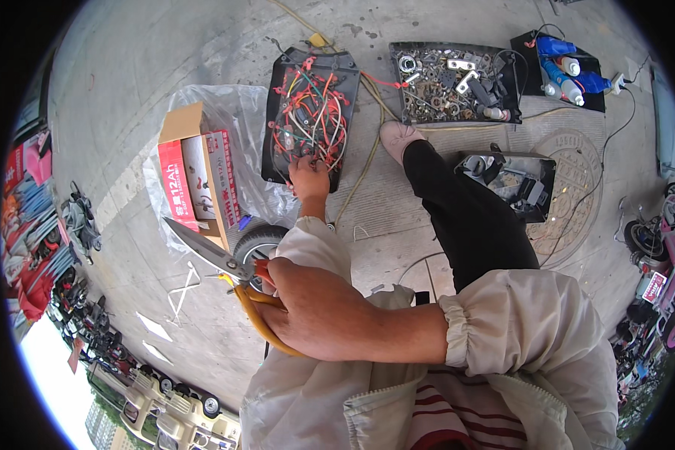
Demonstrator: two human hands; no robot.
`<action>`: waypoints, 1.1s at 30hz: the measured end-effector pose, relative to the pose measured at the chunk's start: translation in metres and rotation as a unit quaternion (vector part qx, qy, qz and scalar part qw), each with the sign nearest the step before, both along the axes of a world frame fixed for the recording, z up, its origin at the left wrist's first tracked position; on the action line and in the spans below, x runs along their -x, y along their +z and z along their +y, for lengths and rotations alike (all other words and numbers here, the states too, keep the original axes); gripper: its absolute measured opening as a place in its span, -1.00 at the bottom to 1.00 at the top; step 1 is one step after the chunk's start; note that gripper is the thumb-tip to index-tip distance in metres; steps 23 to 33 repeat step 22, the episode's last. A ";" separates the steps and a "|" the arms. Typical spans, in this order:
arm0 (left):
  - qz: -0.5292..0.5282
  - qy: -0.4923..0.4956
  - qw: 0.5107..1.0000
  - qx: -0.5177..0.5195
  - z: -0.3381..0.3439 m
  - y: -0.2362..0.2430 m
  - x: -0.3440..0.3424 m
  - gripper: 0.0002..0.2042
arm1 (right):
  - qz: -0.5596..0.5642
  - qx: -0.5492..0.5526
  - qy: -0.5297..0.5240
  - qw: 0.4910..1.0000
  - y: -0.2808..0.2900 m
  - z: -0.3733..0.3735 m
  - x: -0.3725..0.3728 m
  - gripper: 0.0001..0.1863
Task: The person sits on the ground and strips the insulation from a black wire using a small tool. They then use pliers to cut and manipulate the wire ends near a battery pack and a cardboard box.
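My left hand (309, 177) reaches over the near edge of a black tray (345, 67), its fingers curled among a tangle of red, white, yellow and green wires (315, 112). Its fingertips are partly lost in the tangle, so what they pinch cannot be made out. Closer to my body, my right hand (307, 307) is closed around the yellow-orange handles of a pair of scissors (210, 249). The blades point to the far left, toward an open cardboard box. My right forearm crosses in front of my body.
The red-and-brown cardboard box (174, 176) stands left on clear plastic sheeting (251, 112), beside a small wheel (259, 244). Rightward lie a tray of metal hardware (457, 82), a bin with bottles (570, 71) and a black container of parts (517, 184). A yellowish cord (375, 146) crosses the ground.
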State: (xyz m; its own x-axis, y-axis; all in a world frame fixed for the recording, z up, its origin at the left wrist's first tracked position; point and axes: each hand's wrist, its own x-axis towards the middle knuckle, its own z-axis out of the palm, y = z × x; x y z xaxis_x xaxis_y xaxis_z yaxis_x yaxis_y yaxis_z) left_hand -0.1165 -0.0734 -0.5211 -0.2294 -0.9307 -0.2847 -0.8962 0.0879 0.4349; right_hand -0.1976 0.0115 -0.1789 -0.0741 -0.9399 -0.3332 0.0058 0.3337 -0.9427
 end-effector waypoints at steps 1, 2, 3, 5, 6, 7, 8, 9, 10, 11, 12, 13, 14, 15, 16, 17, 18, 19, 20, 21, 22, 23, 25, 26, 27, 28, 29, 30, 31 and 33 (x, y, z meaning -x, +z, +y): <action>0.024 -0.029 0.998 0.043 -0.004 -0.004 -0.001 -0.53 | -0.018 -0.025 0.005 1.000 0.004 -0.002 0.005 -0.61; 0.031 -0.045 0.998 0.031 -0.009 -0.015 -0.012 -0.51 | -0.039 -0.047 0.018 0.998 0.010 -0.003 0.007 -0.61; 0.037 -0.061 0.997 0.018 -0.013 -0.026 -0.023 -0.49 | -0.059 -0.070 0.030 0.995 0.015 -0.005 0.008 -0.60; 0.034 -0.080 0.991 -0.097 -0.021 -0.051 -0.047 -0.52 | -0.082 -0.079 0.046 0.992 0.018 -0.005 0.006 -0.60; 0.007 -0.069 0.989 -0.130 -0.019 -0.057 -0.055 -0.55 | -0.093 -0.084 0.052 0.991 0.019 -0.006 0.005 -0.59; -0.013 -0.073 0.983 -0.169 -0.017 -0.051 -0.038 -0.57 | -0.084 -0.090 0.038 0.992 0.013 -0.007 0.008 -0.60; -0.036 -0.072 0.976 -0.202 -0.017 -0.042 -0.029 -0.59 | -0.078 -0.092 0.032 0.992 0.011 -0.009 0.009 -0.60; -0.047 -0.066 0.961 -0.263 -0.019 -0.033 -0.020 -0.56 | -0.074 -0.094 0.027 0.993 0.009 -0.010 0.009 -0.60; -0.039 -0.066 0.962 -0.261 -0.017 -0.029 -0.019 -0.58 | -0.075 -0.097 0.027 0.992 0.009 -0.010 0.007 -0.60; -0.031 -0.066 0.963 -0.260 -0.014 -0.025 -0.019 -0.60 | -0.076 -0.101 0.028 0.992 0.008 -0.011 0.005 -0.61; -0.023 -0.065 0.964 -0.258 -0.011 -0.020 -0.019 -0.61 | -0.076 -0.100 0.025 0.992 0.007 -0.010 0.002 -0.60; -0.021 -0.101 0.981 -0.164 -0.005 -0.018 -0.024 -0.66 | -0.078 -0.099 0.024 0.992 0.006 -0.010 -0.001 -0.60; -0.011 -0.096 0.983 -0.155 -0.004 -0.017 -0.028 -0.68 | -0.078 -0.093 0.019 0.992 0.005 -0.010 -0.004 -0.60; -0.001 -0.092 0.985 -0.147 -0.004 -0.016 -0.032 -0.70 | -0.079 -0.088 0.014 0.993 0.005 -0.009 -0.007 -0.60; 0.010 -0.089 0.986 -0.138 -0.005 -0.014 -0.034 -0.72 | -0.079 -0.099 0.030 0.991 0.006 -0.010 -0.006 -0.60; 0.018 -0.083 0.989 -0.119 -0.005 -0.011 -0.035 -0.74 | -0.079 -0.110 0.046 0.990 0.008 -0.012 -0.004 -0.60; 0.026 -0.077 0.992 -0.100 -0.006 -0.009 -0.036 -0.76 | -0.078 -0.122 0.063 0.987 0.010 -0.013 -0.004 -0.60; 0.033 -0.074 0.994 -0.080 -0.007 -0.006 -0.036 -0.78 | -0.080 -0.121 0.066 0.987 0.010 -0.013 -0.005 -0.60; 0.033 -0.065 0.994 -0.085 -0.008 -0.003 -0.037 -0.79 | -0.082 -0.121 0.069 0.987 0.009 -0.012 -0.006 -0.60; 0.032 -0.056 0.994 -0.089 -0.009 -0.001 -0.037 -0.79 | -0.084 -0.120 0.072 0.987 0.007 -0.012 -0.009 -0.60; 0.030 -0.047 0.994 -0.094 -0.011 0.002 -0.038 -0.80 | -0.085 -0.119 0.073 0.987 0.007 -0.012 -0.010 -0.60; 0.030 -0.047 0.994 -0.094 -0.011 0.002 -0.038 -0.80 | -0.085 -0.119 0.073 0.987 0.007 -0.012 -0.010 -0.60; 0.030 -0.047 0.994 -0.094 -0.011 0.002 -0.038 -0.80 | -0.085 -0.119 0.073 0.987 0.007 -0.012 -0.010 -0.60; 0.030 -0.047 0.994 -0.094 -0.011 0.002 -0.038 -0.80 | -0.085 -0.119 0.073 0.987 0.007 -0.012 -0.010 -0.60; 0.030 -0.047 0.994 -0.094 -0.011 0.002 -0.038 -0.80 | -0.085 -0.119 0.073 0.987 0.007 -0.012 -0.010 -0.60; 0.030 -0.047 0.994 -0.094 -0.011 0.002 -0.038 -0.80 | -0.085 -0.119 0.073 0.987 0.007 -0.012 -0.010 -0.60; 0.030 -0.047 0.994 -0.094 -0.011 0.002 -0.038 -0.80 | -0.085 -0.119 0.073 0.987 0.007 -0.012 -0.010 -0.60; 0.030 -0.047 0.994 -0.094 -0.011 0.002 -0.038 -0.80 | -0.085 -0.119 0.073 0.987 0.007 -0.012 -0.010 -0.60; 0.030 -0.047 0.994 -0.094 -0.011 0.002 -0.038 -0.80 | -0.085 -0.119 0.073 0.987 0.007 -0.012 -0.010 -0.60; 0.030 -0.047 0.994 -0.094 -0.011 0.002 -0.038 -0.80 | -0.085 -0.119 0.073 0.987 0.007 -0.012 -0.010 -0.60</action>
